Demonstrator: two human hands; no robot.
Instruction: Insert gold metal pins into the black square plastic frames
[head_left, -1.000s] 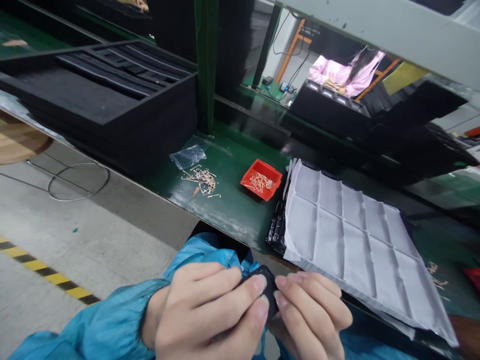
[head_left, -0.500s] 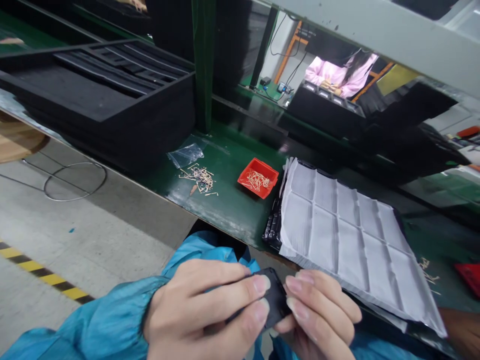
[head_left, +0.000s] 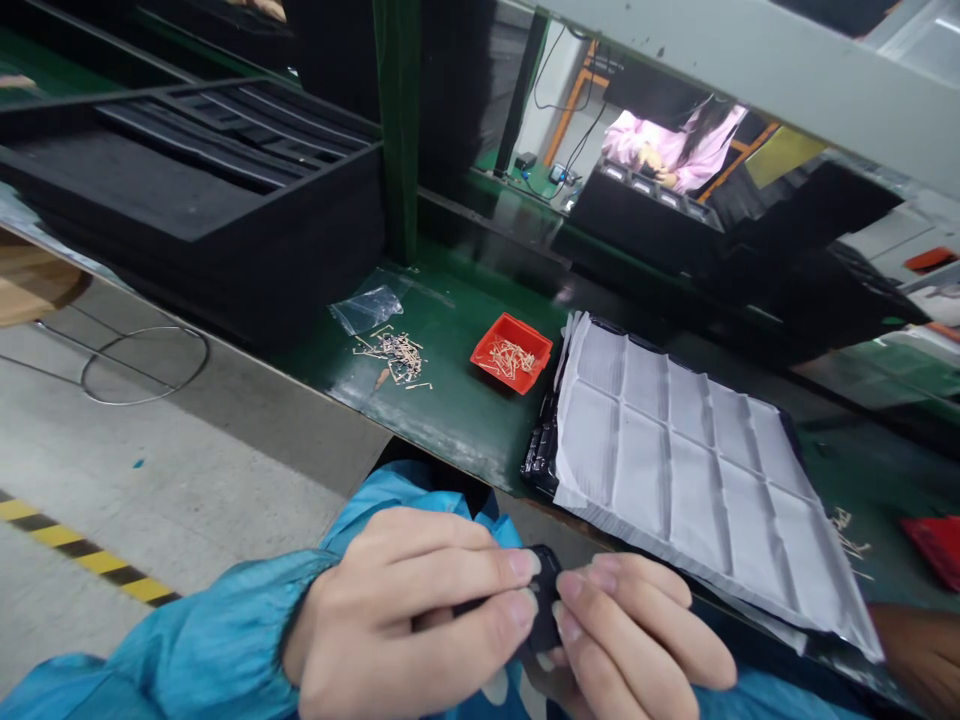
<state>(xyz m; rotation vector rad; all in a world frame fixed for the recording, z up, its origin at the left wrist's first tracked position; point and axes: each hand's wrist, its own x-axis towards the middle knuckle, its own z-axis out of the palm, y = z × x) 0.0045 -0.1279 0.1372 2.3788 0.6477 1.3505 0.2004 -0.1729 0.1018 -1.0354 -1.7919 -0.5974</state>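
Note:
A small dark, flat part (head_left: 546, 600) is held between both hands in front of my body, below the bench edge. My left hand (head_left: 420, 610) wraps its fingers and thumb round the part's left side. The fingertips of my right hand (head_left: 637, 640) press together at its right edge; whether they also pinch something tiny is hidden. On the bench beyond, a red tray (head_left: 484, 350) holds small beige pieces (head_left: 511, 358). To its left lies a loose pile of similar small pieces (head_left: 401, 355) beside a clear plastic bag (head_left: 367, 310).
White sheeting (head_left: 652, 440) covers stacked black trays at the right. A large black foam box (head_left: 300, 240) stands at the left. A green post (head_left: 397, 130) rises behind the bench. Across it, a person in pink (head_left: 705, 150) works; another person's hand (head_left: 915, 650) shows at lower right.
My right fingertips have moved slightly left, further over the part's edge, and cover more of it. My left hand keeps its hold. The view has shifted a little.

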